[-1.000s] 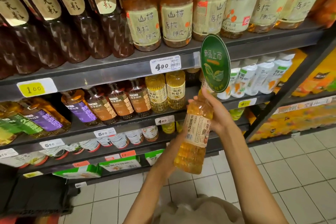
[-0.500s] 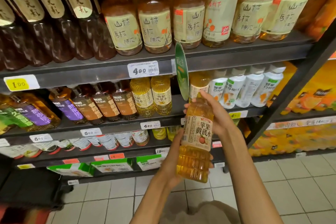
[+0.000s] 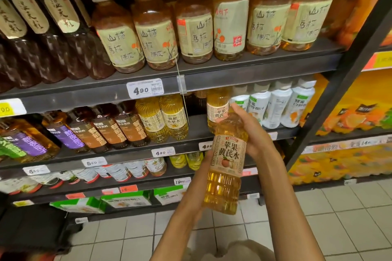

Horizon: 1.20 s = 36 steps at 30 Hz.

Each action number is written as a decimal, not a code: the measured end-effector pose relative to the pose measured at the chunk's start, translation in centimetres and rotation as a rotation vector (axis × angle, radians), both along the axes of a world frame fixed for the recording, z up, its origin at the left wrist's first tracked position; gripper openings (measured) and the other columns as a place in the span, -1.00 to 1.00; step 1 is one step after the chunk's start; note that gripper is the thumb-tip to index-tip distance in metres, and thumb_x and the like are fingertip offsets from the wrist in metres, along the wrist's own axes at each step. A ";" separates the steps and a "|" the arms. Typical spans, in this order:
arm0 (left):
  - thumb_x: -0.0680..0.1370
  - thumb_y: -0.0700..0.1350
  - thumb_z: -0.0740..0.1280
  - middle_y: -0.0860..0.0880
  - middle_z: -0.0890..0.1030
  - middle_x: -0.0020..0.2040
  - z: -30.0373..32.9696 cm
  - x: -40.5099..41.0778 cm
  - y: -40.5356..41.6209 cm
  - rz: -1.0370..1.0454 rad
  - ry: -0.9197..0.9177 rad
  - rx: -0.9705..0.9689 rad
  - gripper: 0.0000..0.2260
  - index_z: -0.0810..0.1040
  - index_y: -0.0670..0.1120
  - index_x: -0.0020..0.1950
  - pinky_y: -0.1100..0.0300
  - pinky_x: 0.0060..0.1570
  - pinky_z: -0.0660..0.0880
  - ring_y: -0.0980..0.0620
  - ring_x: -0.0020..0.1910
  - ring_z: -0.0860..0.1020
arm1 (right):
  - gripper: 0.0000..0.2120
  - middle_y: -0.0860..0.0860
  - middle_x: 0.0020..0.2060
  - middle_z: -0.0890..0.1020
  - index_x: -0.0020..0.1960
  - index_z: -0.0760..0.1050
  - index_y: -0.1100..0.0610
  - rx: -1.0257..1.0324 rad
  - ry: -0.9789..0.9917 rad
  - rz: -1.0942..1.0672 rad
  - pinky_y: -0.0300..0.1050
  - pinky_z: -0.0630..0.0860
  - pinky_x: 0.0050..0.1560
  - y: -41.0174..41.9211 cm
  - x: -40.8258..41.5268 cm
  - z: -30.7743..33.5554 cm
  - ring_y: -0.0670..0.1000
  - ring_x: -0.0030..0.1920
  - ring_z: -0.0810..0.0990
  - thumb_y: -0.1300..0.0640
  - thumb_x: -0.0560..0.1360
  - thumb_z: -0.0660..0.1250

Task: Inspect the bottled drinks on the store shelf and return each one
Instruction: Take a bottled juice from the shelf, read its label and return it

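I hold a yellow drink bottle (image 3: 226,167) with a beige label upright in front of the second shelf (image 3: 201,133). My right hand (image 3: 252,135) grips its neck and shoulder from the right. My left hand (image 3: 198,193) holds the lower body from behind and the left, mostly hidden by the bottle. A matching yellow bottle (image 3: 217,108) stands on the shelf just behind, beside a gap to its left. Two other yellow bottles (image 3: 163,118) stand left of that gap.
The top shelf carries large amber bottles (image 3: 195,25) and dark bottles (image 3: 53,34). White bottles (image 3: 282,106) stand right of the yellow ones. A thin hanging sign (image 3: 182,91) sits edge-on at the shelf lip. A dark upright post (image 3: 339,82) and orange cartons (image 3: 350,121) are at right.
The view has tilted up and moved closer. The bottle has turned so its label faces me. The green round sign has swung edge-on.
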<state>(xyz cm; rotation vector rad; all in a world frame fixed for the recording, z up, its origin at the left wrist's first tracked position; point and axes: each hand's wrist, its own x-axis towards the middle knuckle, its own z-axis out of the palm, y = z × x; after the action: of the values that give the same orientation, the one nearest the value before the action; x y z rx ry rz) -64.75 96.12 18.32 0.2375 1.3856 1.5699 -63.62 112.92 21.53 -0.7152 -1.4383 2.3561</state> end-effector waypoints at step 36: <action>0.44 0.33 0.12 -0.28 0.64 -0.04 0.0 1.6 1.0 -0.065 -0.426 0.235 -0.29 0.45 -0.22 0.29 -0.01 -0.11 0.60 -0.18 -0.14 0.65 | -0.76 0.13 -0.15 0.70 0.07 0.50 0.15 -0.084 0.186 0.126 0.00 0.61 -0.12 -0.1 1.1 2.3 0.10 -0.14 0.69 0.00 0.55 0.25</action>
<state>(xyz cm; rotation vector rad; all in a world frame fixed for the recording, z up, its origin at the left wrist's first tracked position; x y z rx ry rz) -63.11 97.08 18.31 0.0792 0.8589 1.6152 -62.48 112.85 23.84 -0.4228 -1.3478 2.5150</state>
